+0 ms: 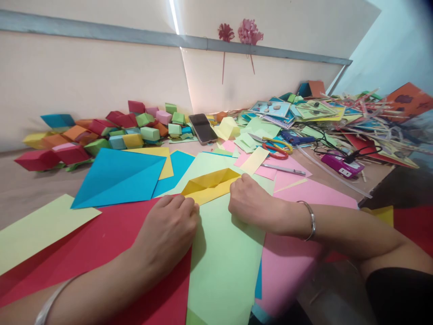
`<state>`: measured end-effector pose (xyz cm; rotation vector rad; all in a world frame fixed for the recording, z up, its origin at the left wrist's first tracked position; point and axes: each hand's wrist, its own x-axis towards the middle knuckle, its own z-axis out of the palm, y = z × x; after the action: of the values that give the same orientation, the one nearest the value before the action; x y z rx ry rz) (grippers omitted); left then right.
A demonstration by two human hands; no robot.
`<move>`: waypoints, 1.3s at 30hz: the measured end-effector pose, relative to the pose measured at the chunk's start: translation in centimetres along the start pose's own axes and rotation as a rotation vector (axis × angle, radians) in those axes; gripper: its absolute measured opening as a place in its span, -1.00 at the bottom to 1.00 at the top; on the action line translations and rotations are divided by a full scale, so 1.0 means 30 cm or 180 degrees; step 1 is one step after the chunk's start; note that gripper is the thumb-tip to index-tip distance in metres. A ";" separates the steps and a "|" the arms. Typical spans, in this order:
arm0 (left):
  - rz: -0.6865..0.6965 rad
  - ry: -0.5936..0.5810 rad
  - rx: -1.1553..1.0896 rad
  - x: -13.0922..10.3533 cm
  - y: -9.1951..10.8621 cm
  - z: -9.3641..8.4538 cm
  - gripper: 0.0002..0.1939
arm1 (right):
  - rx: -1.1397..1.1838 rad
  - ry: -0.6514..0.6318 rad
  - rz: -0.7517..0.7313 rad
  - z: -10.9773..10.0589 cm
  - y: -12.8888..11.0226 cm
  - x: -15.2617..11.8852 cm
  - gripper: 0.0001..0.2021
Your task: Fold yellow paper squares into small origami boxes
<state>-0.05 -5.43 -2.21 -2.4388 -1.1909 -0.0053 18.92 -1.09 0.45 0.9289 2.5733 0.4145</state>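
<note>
A folded yellow paper [211, 186] lies across the light green sheet [225, 253], its creased middle standing partly up. My left hand [172, 223] is closed at the near left end of it, the fingers curled under and largely hidden. At the right end, my right hand [252, 201] grips the other tip of the yellow paper between bent fingers. Under my left wrist spreads a red sheet [149, 234]. A blue sheet [118, 176] with a diagonal crease rests beyond my left hand.
Small folded paper boxes [118, 128] crowd the back left. A phone [203, 128] lies behind the sheets. Red-and-yellow-handled scissors [277, 149], a cutter knife [284, 169], a blue glue gun [296, 138] and a purple power socket [341, 164] sit at right, near the table's edge.
</note>
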 end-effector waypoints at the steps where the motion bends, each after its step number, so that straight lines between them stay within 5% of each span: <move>1: -0.0045 -0.0075 0.0044 -0.003 0.002 -0.005 -0.56 | -0.0013 -0.0015 -0.0017 -0.003 -0.002 0.000 -0.77; 9: -0.0333 -0.0363 0.0301 -0.006 -0.006 -0.033 -0.52 | 0.0249 -0.0029 -0.0037 -0.013 0.013 -0.004 -0.76; 17: -0.0505 0.0749 -0.0191 0.024 -0.024 0.034 -0.66 | 0.0624 0.0205 0.0136 -0.003 0.040 0.009 -0.79; 21: -0.0647 0.0439 -0.0694 0.038 -0.045 0.086 -0.65 | 0.0790 0.0407 0.0268 0.004 0.046 0.017 -0.82; 29: -0.0821 0.0559 -0.1186 0.031 -0.051 0.087 -0.71 | 0.1164 0.0777 0.0128 0.048 0.070 0.047 -0.88; 34: -0.0455 0.0317 -0.1302 0.025 -0.048 0.080 -0.60 | 0.1317 0.0557 -0.0461 0.029 0.071 0.028 -0.81; 39: -0.0268 0.0277 -0.1007 0.015 -0.036 0.078 -0.61 | 0.1417 0.0304 -0.0503 0.001 0.073 0.010 -0.82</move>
<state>-1.01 -3.64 -3.86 -2.6204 -1.3382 -0.3461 19.92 0.72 1.21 0.8478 2.8605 -0.1723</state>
